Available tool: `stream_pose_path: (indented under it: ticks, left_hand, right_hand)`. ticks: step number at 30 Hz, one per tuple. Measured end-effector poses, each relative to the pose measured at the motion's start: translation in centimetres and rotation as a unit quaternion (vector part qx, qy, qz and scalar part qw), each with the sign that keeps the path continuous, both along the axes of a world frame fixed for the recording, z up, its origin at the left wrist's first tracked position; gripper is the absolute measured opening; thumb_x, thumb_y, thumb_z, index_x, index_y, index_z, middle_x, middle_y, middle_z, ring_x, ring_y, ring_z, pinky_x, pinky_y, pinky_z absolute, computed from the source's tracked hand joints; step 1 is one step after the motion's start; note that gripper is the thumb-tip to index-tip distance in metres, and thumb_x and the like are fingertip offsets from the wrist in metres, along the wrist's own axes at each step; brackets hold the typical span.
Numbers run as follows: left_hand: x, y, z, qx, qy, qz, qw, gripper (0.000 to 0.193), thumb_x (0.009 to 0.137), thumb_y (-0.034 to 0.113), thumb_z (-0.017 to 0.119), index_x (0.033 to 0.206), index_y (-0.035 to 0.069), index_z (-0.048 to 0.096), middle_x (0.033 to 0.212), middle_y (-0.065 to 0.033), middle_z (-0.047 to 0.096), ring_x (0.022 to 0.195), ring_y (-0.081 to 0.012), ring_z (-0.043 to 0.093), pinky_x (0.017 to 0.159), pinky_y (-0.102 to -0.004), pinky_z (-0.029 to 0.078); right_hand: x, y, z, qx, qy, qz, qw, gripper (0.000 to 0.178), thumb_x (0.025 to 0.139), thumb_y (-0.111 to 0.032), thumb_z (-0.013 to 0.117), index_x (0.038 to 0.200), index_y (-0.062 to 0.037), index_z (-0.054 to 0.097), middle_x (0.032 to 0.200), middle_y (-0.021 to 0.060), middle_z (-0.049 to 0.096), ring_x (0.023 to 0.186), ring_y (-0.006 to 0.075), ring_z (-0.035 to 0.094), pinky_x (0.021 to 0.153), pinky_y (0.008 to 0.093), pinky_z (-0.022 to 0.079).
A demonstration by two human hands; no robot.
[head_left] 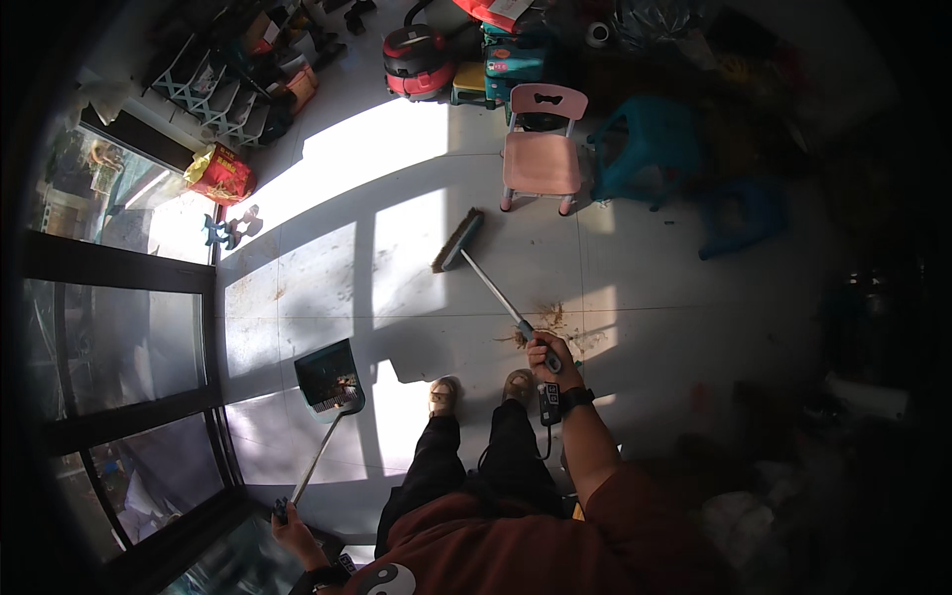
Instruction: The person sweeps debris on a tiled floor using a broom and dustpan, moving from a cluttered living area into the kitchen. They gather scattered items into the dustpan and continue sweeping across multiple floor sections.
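My right hand [552, 359] is closed round the grey grip of a long-handled broom [459, 241]. The broom's head, with brown bristles, rests on the tiled floor ahead of my feet, below a pink chair. At the lower left, my left hand [296, 532] grips the top of the handle of a dustpan [330, 380]. The dark dustpan has a toothed edge and lies on the floor left of my feet, with some debris in it. A patch of brown debris [551, 315] is scattered on the floor just beyond my right hand.
A pink child's chair [540, 149], a teal stool [650, 149] and a blue stool [742, 218] stand at the far right. A red and black vacuum cleaner [416, 64] stands at the back. Glass doors [129, 342] line the left, with a red bag [220, 176] near a rack [208, 94].
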State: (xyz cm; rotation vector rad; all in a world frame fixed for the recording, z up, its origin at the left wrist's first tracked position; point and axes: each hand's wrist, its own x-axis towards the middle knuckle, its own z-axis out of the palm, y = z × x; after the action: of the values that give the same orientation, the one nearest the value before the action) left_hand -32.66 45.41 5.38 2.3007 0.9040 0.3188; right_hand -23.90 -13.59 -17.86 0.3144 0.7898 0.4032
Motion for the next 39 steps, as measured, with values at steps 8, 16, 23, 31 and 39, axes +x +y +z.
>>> stream_pose_path:
  ticks: [8, 16, 23, 31, 39]
  left_hand:
    - [-4.1, -4.5, 0.9, 0.032, 0.022, 0.017, 0.999, 0.028, 0.09, 0.018, 0.064, 0.098, -0.008, 0.067, 0.088, -0.0088, 0.067, 0.075, -0.0158, 0.057, 0.07, -0.03, 0.046]
    - [-7.0, -3.7, -0.3, -0.112, -0.052, 0.169, 0.978, 0.013, 0.088, 0.018, 0.069, 0.083, 0.007, 0.065, 0.06, 0.0065, 0.047, 0.048, -0.0043, 0.036, 0.045, -0.0238, 0.026]
    - [-7.2, -5.1, 1.8, -0.122, -0.104, 0.192, 0.968, 0.019, 0.089, 0.018, 0.069, 0.077, 0.006, 0.06, 0.057, 0.0065, 0.044, 0.046, -0.0048, 0.035, 0.044, -0.0259, 0.025]
    - [-6.2, -6.7, 3.2, -0.026, -0.049, 0.095, 0.994, 0.019, 0.092, 0.017, 0.066, 0.089, -0.002, 0.065, 0.065, 0.0014, 0.054, 0.055, -0.0083, 0.045, 0.05, -0.0271, 0.035]
    - [0.4, -12.4, 0.1, -0.005, -0.01, -0.032, 0.999, 0.026, 0.09, 0.016, 0.066, 0.099, -0.008, 0.068, 0.086, -0.0105, 0.07, 0.073, -0.0161, 0.061, 0.069, -0.0314, 0.048]
  right_hand:
    - [-24.2, -12.9, 8.2, -0.12, 0.163, -0.01, 0.979, 0.025, 0.095, -0.021, 0.057, 0.078, -0.0034, 0.052, 0.059, 0.0015, 0.05, 0.046, 0.0101, 0.051, 0.042, 0.0238, 0.043]
    - [-26.0, -8.8, 15.1, -0.313, 0.076, 0.222, 0.92, 0.008, 0.096, -0.016, 0.051, 0.097, -0.0094, 0.046, 0.07, 0.0027, 0.049, 0.047, 0.0095, 0.045, 0.042, 0.0261, 0.039]
    - [-17.6, 3.7, 9.7, -0.164, 0.006, 0.308, 0.937, 0.007, 0.093, -0.01, 0.054, 0.096, -0.0087, 0.048, 0.073, 0.0022, 0.051, 0.049, 0.0081, 0.046, 0.041, 0.0219, 0.039]
    - [-11.5, 7.3, 4.0, -0.215, -0.032, 0.384, 0.897, 0.016, 0.093, -0.015, 0.058, 0.084, -0.0062, 0.048, 0.071, 0.0028, 0.054, 0.05, 0.0063, 0.051, 0.039, 0.0193, 0.041]
    - [-27.4, -16.1, 8.8, -0.255, 0.134, 0.264, 0.921, 0.014, 0.09, -0.017, 0.061, 0.093, -0.0078, 0.049, 0.073, 0.0049, 0.055, 0.048, 0.0076, 0.05, 0.038, 0.0195, 0.041]
